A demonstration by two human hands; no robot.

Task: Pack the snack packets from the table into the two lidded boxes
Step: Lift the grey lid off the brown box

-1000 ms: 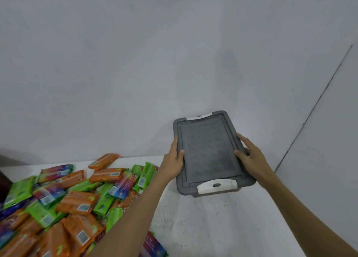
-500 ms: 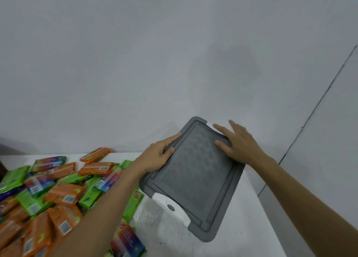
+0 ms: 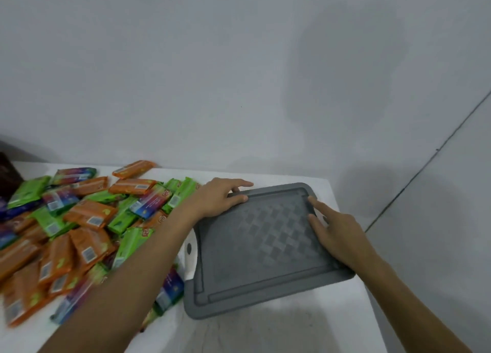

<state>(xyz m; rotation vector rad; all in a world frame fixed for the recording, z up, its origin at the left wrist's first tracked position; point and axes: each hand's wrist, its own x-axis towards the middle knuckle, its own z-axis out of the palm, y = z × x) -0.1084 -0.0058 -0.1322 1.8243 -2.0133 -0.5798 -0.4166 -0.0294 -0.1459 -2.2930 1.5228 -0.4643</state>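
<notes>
The lidded box (image 3: pixel 265 249) has been turned, latch (image 3: pixel 190 251) to 9 o'clock — gripped by the left hand (image 3: pixel 218 198), the flat right hand (image 3: pixel 337 235) atop; unopened.

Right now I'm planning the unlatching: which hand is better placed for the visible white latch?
Left, probably. The left hand pinches the grey lid at its far corner, on the white latch end; the right hand rests on the opposite side.

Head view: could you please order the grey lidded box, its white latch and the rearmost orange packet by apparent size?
1. Grey lidded plastic box.
2. Rearmost orange snack packet and white plastic latch: alike, and the packet lies farther, so unranked.
</notes>
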